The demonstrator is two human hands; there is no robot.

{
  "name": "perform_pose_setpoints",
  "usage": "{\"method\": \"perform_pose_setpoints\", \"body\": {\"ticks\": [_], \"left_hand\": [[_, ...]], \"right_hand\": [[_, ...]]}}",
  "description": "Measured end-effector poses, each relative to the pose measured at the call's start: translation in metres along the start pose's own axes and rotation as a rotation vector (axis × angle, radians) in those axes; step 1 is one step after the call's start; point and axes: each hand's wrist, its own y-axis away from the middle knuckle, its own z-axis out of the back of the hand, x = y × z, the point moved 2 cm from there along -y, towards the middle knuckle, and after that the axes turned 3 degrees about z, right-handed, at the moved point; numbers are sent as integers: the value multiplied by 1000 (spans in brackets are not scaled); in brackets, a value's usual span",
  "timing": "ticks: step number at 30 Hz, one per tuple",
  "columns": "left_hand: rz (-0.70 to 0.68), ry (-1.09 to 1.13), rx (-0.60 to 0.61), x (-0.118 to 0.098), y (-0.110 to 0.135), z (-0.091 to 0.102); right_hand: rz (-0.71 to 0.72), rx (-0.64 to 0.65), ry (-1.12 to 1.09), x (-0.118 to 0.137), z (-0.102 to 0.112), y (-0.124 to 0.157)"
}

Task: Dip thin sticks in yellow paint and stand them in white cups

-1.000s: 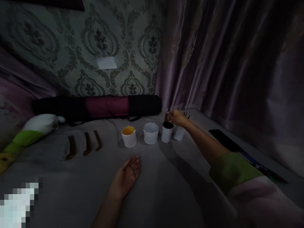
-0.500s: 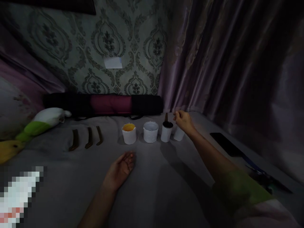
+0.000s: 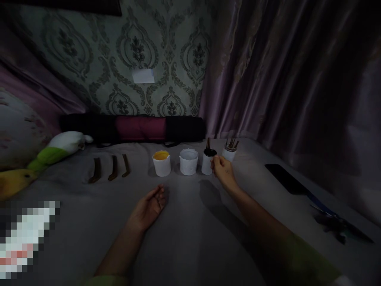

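Observation:
My right hand (image 3: pixel 222 167) has its fingers closed together beside the white cup with a dark inside (image 3: pixel 206 165), overlapping its right edge; whether it grips the rim or something small is hidden. Two brown sticks (image 3: pixel 208 143) stand up at this cup's back. Behind my hand is another white cup (image 3: pixel 228 154), holding several thin sticks or brushes (image 3: pixel 232 143). My left hand (image 3: pixel 151 206) rests palm up on the grey cloth, fingers loosely curled and holding nothing. Beyond it are a white tub of yellow content (image 3: pixel 162 165) and a white tub of greyish content (image 3: pixel 188 163).
Three brown bent pieces (image 3: pixel 112 169) lie in a row on the left. Plush toys (image 3: pixel 56 153) sit farther left. A long black and maroon bag (image 3: pixel 139 129) lies along the wall. On the right are a black flat object (image 3: pixel 284 178) and dark tools (image 3: pixel 330 224).
My right hand has moved down and left, from over the far right cup to beside the dark-inside cup. The sticks in the right cup now show. My left hand stays about where it was.

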Motion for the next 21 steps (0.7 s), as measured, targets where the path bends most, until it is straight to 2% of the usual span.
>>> {"method": "perform_pose_setpoints", "body": {"ticks": [2, 5, 10, 21], "left_hand": [[1, -4, 6, 0, 0, 0], [7, -10, 6, 1, 0, 0], [3, -15, 7, 1, -3, 3], [-8, -18, -6, 2, 0, 0]], "right_hand": [[-27, -38, -78, 0, -7, 5], [-52, -26, -131, -3, -15, 8], [-10, -48, -261, -11, -28, 14], [-40, 90, -293, -26, -72, 37]]}}
